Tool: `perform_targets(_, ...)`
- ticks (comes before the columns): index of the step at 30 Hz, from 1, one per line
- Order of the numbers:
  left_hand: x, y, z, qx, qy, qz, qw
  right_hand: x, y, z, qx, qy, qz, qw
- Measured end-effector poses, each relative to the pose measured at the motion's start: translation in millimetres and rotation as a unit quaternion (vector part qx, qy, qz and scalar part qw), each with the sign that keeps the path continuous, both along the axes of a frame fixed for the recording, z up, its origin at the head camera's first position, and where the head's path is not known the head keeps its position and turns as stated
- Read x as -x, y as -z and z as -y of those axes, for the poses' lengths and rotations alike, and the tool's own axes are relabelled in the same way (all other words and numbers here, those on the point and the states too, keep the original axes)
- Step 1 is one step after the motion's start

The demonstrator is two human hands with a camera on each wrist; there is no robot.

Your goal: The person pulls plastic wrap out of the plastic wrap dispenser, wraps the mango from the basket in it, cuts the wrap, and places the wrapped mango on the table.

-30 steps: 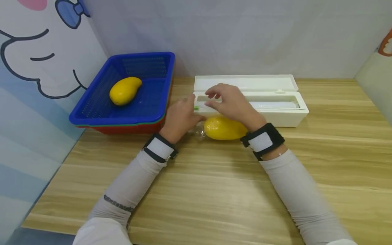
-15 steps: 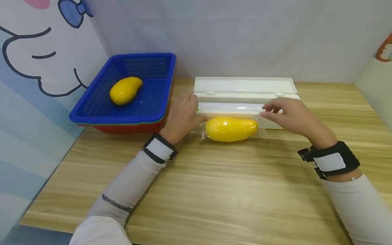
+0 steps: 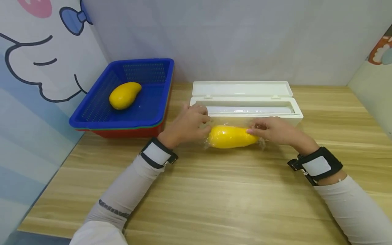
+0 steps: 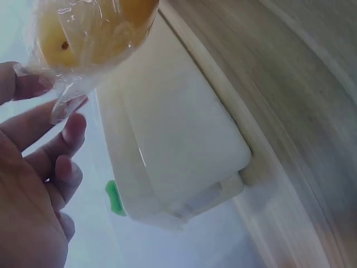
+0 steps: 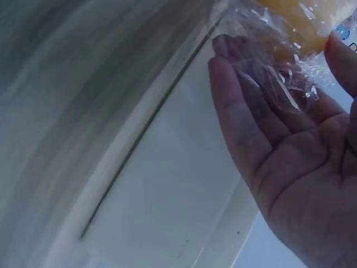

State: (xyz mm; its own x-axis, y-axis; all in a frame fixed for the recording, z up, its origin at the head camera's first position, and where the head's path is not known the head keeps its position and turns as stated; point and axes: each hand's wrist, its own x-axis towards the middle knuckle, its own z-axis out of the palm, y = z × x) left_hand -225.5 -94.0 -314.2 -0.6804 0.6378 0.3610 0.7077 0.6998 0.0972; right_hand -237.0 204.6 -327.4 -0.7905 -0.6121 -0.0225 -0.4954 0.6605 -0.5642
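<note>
A yellow mango (image 3: 231,136) wrapped in clear plastic film lies in front of a white cling film box (image 3: 298,114), its lid (image 3: 242,89) raised. At the mango's left end my left hand (image 3: 188,124) pinches a loose tail of the plastic film (image 4: 70,100) between thumb and fingers. My right hand (image 3: 277,131) holds the other end, thumb on the mango and fingers behind it under crinkled film (image 5: 268,72). Inside the box a film roll (image 3: 248,110) shows. The left wrist view also has the box's green cutter slider (image 4: 114,198).
To the left stands a blue basket (image 3: 166,92) nested over a red one (image 3: 131,132), with a second, bare mango (image 3: 124,96) in it. The wooden table (image 3: 214,194) runs toward me, and a pale wall (image 3: 229,44) rises behind the box.
My right hand swept right along the box, then came back down onto the mango's right end. The left hand left the box's left end and now pinches film beside the mango.
</note>
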Motion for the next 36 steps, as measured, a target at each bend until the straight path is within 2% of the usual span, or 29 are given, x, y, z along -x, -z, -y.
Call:
perform_targets(5, 1.3, 2.6, -2, -0.032, 0.034, 0.061, 0.9971, 1.8, 2.7, -1, 0.024, 0.011, -0.023, 0.999)
perform_targets(8, 3.3, 4.5, -3, -0.085, 0.057, 0.105, 0.9892, 2.6, 1.8, -1, 0.038, 0.029, -0.028, 0.998)
perform_targets(12, 2.0, 6.4, -6, -0.187, 0.085, 0.162, 0.9653, 3.1, -1.5, -1, 0.066, 0.06, -0.027, 0.996)
perform_targets(15, -3.1, 6.3, -12, -0.265, 0.112, 0.194, 0.9378, 1.5, -5.5, 1, 0.095, 0.084, -0.013, 0.992)
perform_targets(19, -12.2, 4.8, -26, -0.344, 0.162, 0.201, 0.9028, -2.5, -10.4, 3, 0.127, 0.096, 0.02, 0.987)
perform_targets(21, -16.6, 4.0, -32, -0.368, 0.179, 0.188, 0.8931, -4.5, -12.4, 5, 0.136, 0.096, 0.032, 0.986)
perform_targets(25, -23.5, 1.1, -39, -0.393, 0.193, 0.167, 0.8833, -8.3, -17.6, 8, 0.137, 0.109, 0.029, 0.984)
perform_targets(29, -32.9, -5.1, -43, -0.376, 0.204, 0.164, 0.8888, -12.3, -21.7, 10, 0.102, 0.127, 0.005, 0.987)
perform_targets(36, -56.0, -27.8, -49, -0.297, 0.207, 0.138, 0.9217, -15.1, -24.5, 12, 0.068, 0.14, -0.041, 0.987)
